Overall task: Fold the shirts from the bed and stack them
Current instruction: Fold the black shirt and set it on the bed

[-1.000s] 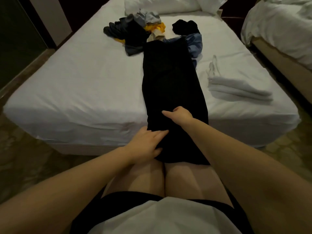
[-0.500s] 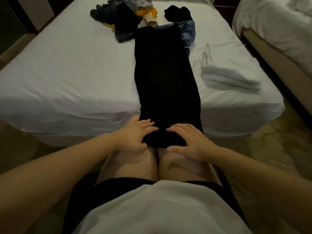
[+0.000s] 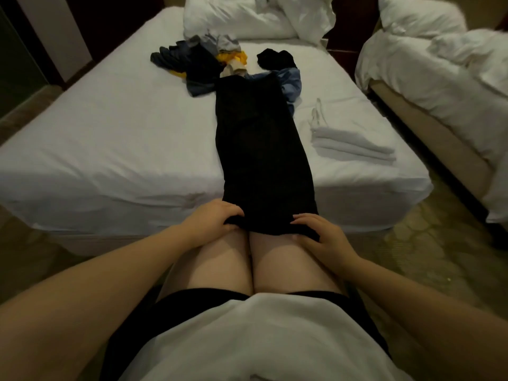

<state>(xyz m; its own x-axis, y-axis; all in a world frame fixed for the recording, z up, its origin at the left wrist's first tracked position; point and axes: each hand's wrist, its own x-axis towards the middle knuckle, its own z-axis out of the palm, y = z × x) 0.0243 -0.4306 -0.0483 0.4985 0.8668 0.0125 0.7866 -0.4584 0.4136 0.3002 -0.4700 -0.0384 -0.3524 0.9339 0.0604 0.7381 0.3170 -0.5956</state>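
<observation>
Black shirt (image 3: 264,149) overhangs bed (image 3: 110,147); left hand (image 3: 211,222), right hand (image 3: 323,237) pinch its hem corners.

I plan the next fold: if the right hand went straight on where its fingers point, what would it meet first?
The black shirt: the right hand grips its near corner, fingers pointing up the bed and leftward, so more of that cloth probably comes first.

No readable text anywhere.
</observation>
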